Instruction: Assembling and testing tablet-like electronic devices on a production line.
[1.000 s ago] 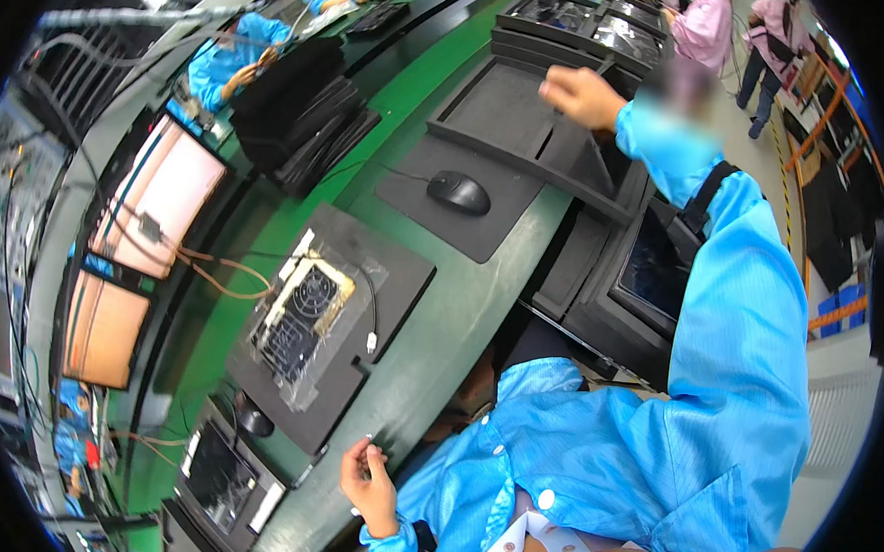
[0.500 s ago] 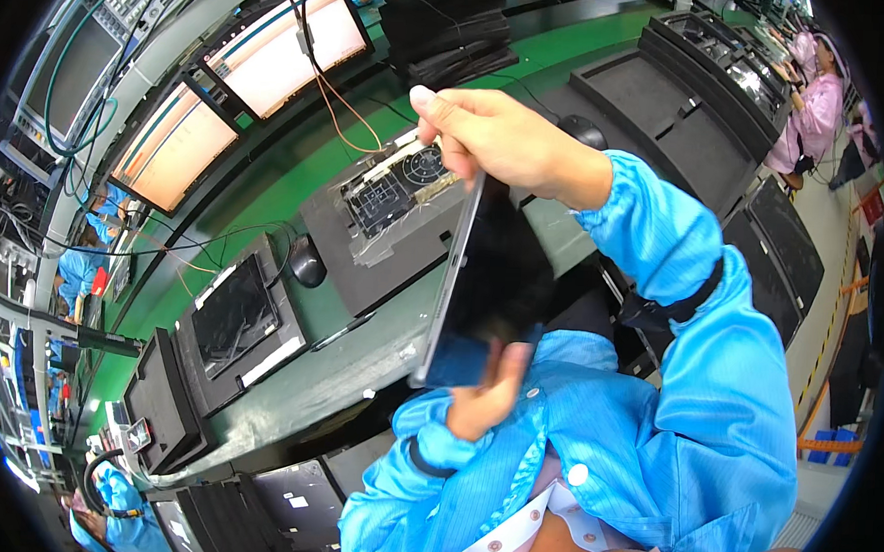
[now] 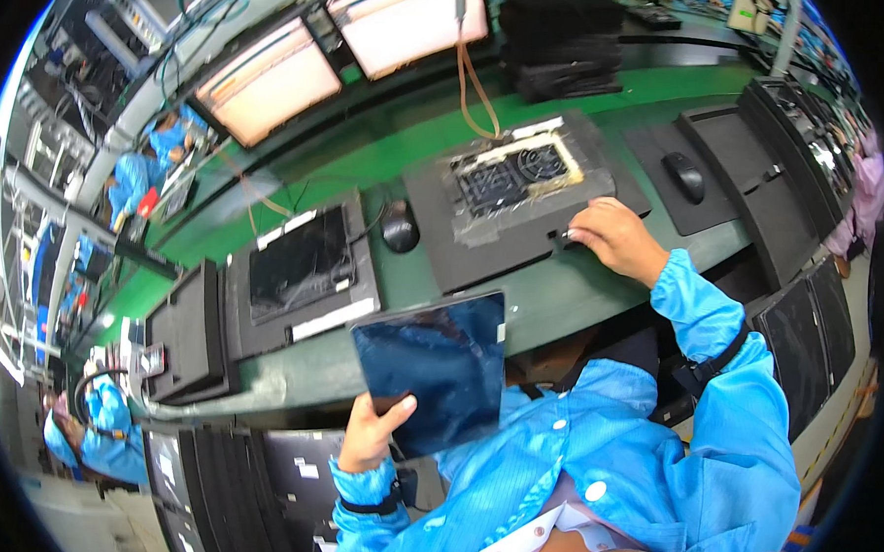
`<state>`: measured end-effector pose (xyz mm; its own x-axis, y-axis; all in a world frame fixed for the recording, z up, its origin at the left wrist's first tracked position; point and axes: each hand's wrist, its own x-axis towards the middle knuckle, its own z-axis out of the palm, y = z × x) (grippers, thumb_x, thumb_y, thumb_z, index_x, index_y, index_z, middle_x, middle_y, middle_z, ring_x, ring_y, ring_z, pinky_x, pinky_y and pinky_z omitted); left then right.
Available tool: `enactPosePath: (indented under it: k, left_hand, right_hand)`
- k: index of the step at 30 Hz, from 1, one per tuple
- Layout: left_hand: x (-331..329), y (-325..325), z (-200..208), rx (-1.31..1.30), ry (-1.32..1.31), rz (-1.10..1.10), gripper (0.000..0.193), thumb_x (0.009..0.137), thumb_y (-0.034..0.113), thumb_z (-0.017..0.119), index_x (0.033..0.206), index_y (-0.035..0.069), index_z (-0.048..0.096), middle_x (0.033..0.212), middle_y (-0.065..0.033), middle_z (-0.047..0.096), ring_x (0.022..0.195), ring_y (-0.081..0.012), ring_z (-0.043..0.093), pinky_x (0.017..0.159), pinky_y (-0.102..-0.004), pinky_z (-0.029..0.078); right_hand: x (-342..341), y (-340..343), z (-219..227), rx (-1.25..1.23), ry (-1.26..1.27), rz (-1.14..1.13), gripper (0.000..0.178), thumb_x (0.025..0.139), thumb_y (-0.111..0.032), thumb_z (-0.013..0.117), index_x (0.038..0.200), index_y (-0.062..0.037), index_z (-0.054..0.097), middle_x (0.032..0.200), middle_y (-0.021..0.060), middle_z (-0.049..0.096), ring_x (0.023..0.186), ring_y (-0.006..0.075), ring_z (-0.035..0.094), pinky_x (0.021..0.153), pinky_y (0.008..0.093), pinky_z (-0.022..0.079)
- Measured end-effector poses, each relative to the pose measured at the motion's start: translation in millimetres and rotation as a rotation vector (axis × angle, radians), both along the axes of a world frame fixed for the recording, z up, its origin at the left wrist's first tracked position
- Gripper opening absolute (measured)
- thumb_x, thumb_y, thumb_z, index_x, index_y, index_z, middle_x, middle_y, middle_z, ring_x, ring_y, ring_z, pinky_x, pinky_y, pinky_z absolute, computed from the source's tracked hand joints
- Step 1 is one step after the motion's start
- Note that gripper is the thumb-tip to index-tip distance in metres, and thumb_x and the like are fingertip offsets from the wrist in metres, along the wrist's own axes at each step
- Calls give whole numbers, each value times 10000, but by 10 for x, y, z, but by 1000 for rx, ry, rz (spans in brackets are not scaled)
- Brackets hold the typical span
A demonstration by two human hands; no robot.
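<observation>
My left hand (image 3: 368,436) is closed on the lower left edge of a flat, dark tablet-like panel (image 3: 444,350), thumb on its glossy face. The panel is tilted in front of my body, near the bench edge. A small pale patch shows on its right edge. My right hand (image 3: 616,239) hovers at the front right of a black foam pad (image 3: 472,263), fingers pinched together. Something small and pale shows at the fingertips, too small to name. Set into that pad is a fixture (image 3: 510,180) with grid and ring patterns and taped, yellowish borders.
Another dark panel (image 3: 299,265) lies on a foam pad at left. Two black mice (image 3: 400,225) (image 3: 683,176) rest beside the pads. Black trays (image 3: 734,141) stand right, another tray (image 3: 183,329) far left. Behind are lit monitors (image 3: 409,23), hanging cables and a black stack (image 3: 558,49).
My right hand has let go of the panel's upper end and moved to the foam pad's front edge. The panel, now in my left hand alone, has turned from edge-on to face-up. The view has shifted.
</observation>
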<state>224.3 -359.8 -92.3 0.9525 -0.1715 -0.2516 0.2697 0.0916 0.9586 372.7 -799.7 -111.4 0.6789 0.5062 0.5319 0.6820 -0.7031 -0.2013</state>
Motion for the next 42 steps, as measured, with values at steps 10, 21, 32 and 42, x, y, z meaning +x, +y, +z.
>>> enactPosePath:
  k: [10,21,32,42]
  left_hand:
    - [29,-108,146,532,-15,-369,328,949,207,741,1091,-79,669,907,-123,739,858,-114,635,779,-304,531]
    - [-124,-149,21,544,-94,-367,305,933,197,757,1023,-82,672,800,-152,718,734,-115,623,675,-303,516]
    - [-369,-282,-27,511,-45,-394,349,938,198,742,1177,-49,678,948,-185,748,849,-191,698,792,-338,547]
    - [-466,-235,-138,435,-108,-316,398,943,231,735,1226,-36,656,933,-191,749,858,-168,694,771,-324,537]
  right_hand:
    - [-450,924,677,173,220,475,167,889,-88,707,1049,-46,681,856,92,633,776,294,587,741,396,476]
    - [-557,812,547,68,260,535,164,876,-118,719,1024,-54,691,803,69,600,773,276,593,776,390,465]
    - [-608,964,765,-195,338,605,186,754,-57,665,939,-48,674,786,97,582,806,306,591,771,404,464]
    - [-675,1305,886,-184,147,582,219,705,-76,743,908,-45,664,815,103,609,828,322,620,880,446,491]
